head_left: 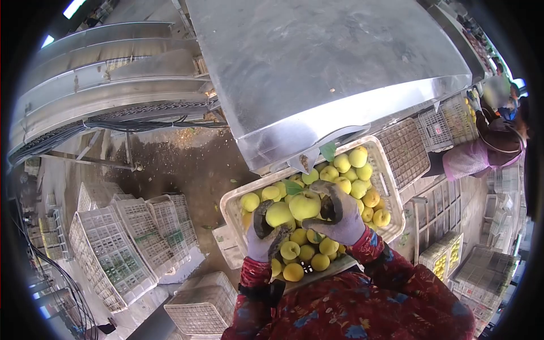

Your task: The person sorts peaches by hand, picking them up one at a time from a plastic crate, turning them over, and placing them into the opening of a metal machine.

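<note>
My left hand [264, 238], in a pale glove with dark, dirty fingers, is wrapped round a yellow-green apple [279, 215]. Touching or nearly touching it is a second yellow-green apple [305, 205], gripped by my right hand [342, 218], gloved the same way. Both hands are over a pale plastic crate [393, 195] holding many yellow and greenish apples [293, 272]. A green leaf [293, 187] lies behind the right-hand apple. Another leaf [328, 151] hangs at the crate's far edge, beside a metal lip.
A wide metal machine top [340, 51] rises just beyond the crate. Stacked crates [113, 255] stand at left, another crate [202, 306] near my left arm. At right are more crates [402, 153] and a co-worker [490, 141]. Cables [130, 126] run along the metal frame.
</note>
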Available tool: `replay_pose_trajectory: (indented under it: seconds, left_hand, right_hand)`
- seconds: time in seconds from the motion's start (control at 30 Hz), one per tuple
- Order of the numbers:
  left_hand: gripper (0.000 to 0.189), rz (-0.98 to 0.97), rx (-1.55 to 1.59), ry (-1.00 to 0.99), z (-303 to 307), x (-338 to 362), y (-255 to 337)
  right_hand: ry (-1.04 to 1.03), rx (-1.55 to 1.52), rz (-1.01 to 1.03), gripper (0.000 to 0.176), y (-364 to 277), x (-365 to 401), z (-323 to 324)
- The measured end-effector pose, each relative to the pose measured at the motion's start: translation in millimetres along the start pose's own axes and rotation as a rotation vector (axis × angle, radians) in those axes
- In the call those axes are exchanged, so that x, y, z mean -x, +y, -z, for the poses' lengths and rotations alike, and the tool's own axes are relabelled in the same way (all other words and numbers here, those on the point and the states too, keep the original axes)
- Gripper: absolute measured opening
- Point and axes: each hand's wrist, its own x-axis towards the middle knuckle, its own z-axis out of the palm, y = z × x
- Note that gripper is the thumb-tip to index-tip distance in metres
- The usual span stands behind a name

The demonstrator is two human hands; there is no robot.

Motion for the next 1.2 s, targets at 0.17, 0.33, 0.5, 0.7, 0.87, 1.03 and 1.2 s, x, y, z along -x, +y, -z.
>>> replay_pose_trajectory:
  seconds: [0.17, 0.33, 0.5, 0.7, 0.87, 1.03, 1.2]
  left_hand:
    - [0.07, -0.002, 0.403, -0.049, -21, -8, 21]
    - [0.071, -0.01, 0.573, -0.064, -34, -14, 26]
    - [0.068, 0.037, 0.45, -0.036, -50, -21, 18]
    - [0.055, -0.007, 0.212, 0.152, -18, -20, 18]
    - [0.074, 0.041, -1.477, 0.374, 47, -40, -43]
    - [0.078, 0.394, -1.621, 0.44, 38, -71, -62]
    - [0.081, 0.418, -1.678, 0.554, 34, -80, -64]
  right_hand:
    - [0.31, 0.376, 0.062, 0.066, 38, -77, -20]
    - [0.317, 0.102, 0.077, 0.068, 4, -80, 2]
    - [0.079, 0.342, 0.278, 0.071, 0, -21, -17]
    - [0.253, 0.571, 0.197, 0.06, 39, -69, -28]
    - [0.267, 0.622, 0.189, 0.04, 52, -93, -15]
    - [0.059, 0.097, -0.109, 0.046, 74, -25, -68]
    - [-0.023, -0.345, -0.727, 0.078, 173, -51, -183]
